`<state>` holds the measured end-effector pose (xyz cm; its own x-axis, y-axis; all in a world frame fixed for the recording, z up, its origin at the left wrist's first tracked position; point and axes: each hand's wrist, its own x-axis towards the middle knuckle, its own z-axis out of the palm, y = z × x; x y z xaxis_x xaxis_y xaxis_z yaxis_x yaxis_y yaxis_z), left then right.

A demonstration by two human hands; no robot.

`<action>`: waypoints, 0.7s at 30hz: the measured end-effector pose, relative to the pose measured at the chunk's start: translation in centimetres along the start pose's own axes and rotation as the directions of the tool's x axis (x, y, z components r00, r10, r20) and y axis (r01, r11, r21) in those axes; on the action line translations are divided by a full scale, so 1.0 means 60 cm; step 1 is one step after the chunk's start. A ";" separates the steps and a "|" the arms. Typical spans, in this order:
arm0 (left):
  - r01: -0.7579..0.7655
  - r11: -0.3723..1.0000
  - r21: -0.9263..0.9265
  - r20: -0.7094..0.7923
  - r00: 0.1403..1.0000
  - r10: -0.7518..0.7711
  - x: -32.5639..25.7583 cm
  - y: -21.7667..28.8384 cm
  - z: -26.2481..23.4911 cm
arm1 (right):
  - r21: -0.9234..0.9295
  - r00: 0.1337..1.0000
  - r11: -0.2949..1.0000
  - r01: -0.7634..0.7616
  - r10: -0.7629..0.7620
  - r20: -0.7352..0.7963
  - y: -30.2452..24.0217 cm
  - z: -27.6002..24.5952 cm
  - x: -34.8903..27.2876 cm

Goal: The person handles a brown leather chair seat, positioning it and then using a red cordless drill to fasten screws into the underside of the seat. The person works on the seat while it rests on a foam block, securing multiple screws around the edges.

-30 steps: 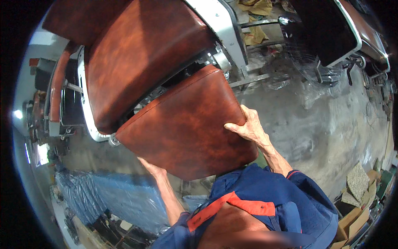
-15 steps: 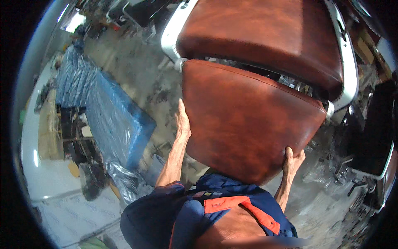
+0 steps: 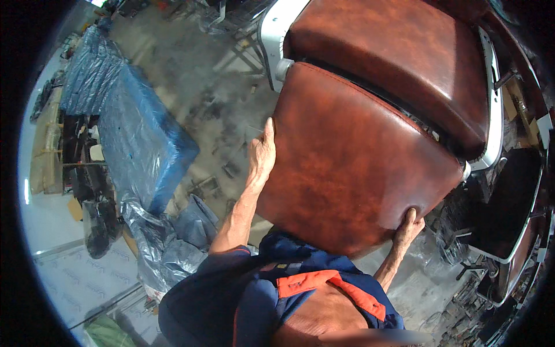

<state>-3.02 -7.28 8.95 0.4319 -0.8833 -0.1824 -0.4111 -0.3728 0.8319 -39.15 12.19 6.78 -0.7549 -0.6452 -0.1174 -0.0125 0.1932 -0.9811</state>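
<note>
Right fingers (image 3: 411, 216) clamped on brown pad (image 3: 347, 173)
Left fingers (image 3: 269, 130) extended along its edge, hold unclear; gap to seat (image 3: 399, 63) now narrower.

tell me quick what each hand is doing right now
Left hand: at the brown padded footrest's left edge; fingers hidden, grip cannot be told.
Right hand: holding the footrest near its lower right edge, thumb on top.
</note>
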 end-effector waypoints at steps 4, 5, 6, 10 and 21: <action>0.015 1.000 -0.003 0.051 0.999 -0.014 -0.012 0.030 -0.024 | -0.051 0.999 0.998 0.042 -0.043 -0.013 0.006 -0.020 -0.004; 0.015 1.000 -0.014 0.042 0.999 -0.015 -0.011 0.031 -0.021 | -0.073 0.998 0.996 0.055 -0.057 -0.026 0.011 -0.022 0.002; 0.029 1.000 -0.009 0.054 0.998 -0.028 -0.009 0.028 -0.019 | -0.106 0.998 0.993 0.054 -0.056 -0.015 0.017 -0.024 0.002; -0.078 0.997 -0.029 0.015 0.997 0.078 0.001 -0.007 0.006 | -0.194 0.997 0.981 0.008 -0.022 -0.068 0.035 -0.019 0.017; 0.024 0.969 -0.246 0.614 0.778 0.136 0.032 -0.111 0.017 | 0.081 0.980 0.979 -0.186 0.179 0.087 0.042 -0.017 -0.011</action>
<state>-0.28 -6.77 2.51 -0.2126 -0.9122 -0.3503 -0.1905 -0.3129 0.9305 -39.36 13.85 4.56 -0.6853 -0.6616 -0.3042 0.1813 0.2496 -0.9512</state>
